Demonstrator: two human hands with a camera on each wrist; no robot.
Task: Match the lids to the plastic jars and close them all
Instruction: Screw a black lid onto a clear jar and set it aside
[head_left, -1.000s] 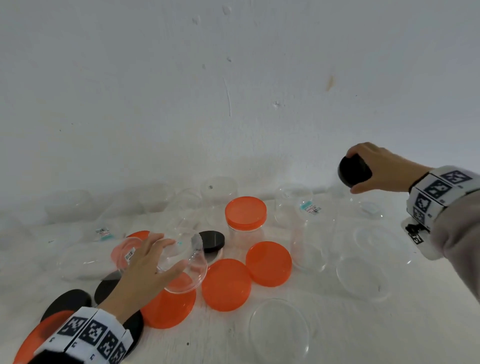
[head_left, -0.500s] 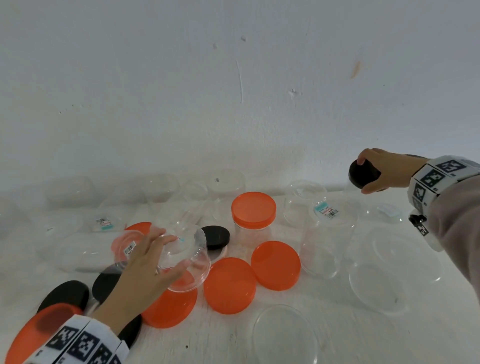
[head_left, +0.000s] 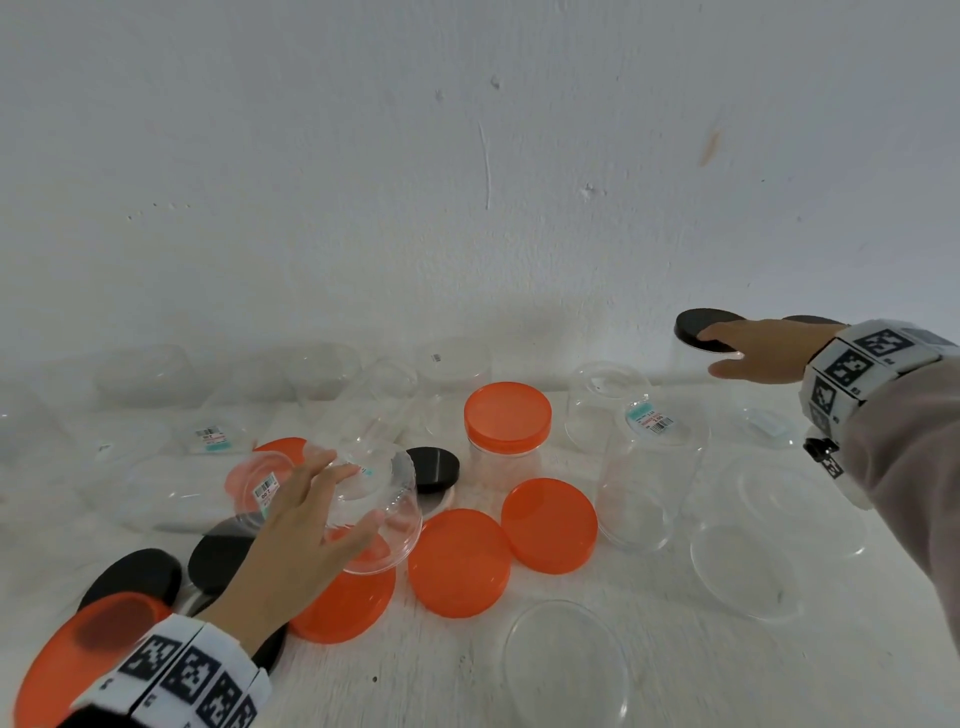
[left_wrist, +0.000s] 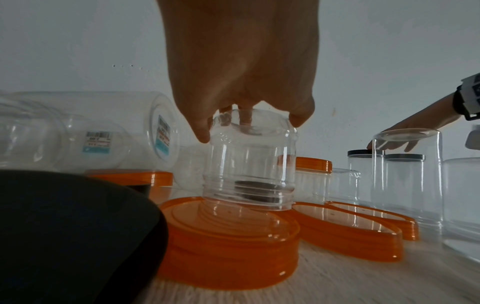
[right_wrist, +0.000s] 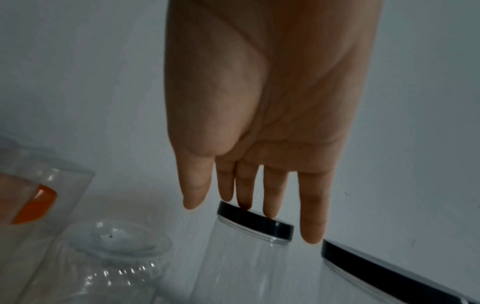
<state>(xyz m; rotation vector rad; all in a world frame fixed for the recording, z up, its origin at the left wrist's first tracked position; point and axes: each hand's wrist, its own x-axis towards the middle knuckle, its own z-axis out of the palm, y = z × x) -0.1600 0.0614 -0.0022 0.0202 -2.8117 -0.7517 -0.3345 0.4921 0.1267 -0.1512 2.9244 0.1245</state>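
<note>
The left hand (head_left: 306, 525) grips an upturned clear jar (head_left: 363, 499) at lower left, held over an orange lid (head_left: 343, 603) on the worktop (head_left: 675, 675). At upper right, the right hand (head_left: 763, 353), fingers straight, rests on a black lid (head_left: 696, 327) capping a jar.

My head view is bright and evenly lit, bowed at its edges; both wrist views are dim, soft and slightly blurred.

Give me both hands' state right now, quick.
Left hand: fingers curled round an upside-down clear jar, gripping it.
Right hand: open, straight fingers resting on a black lid of a jar.
</note>
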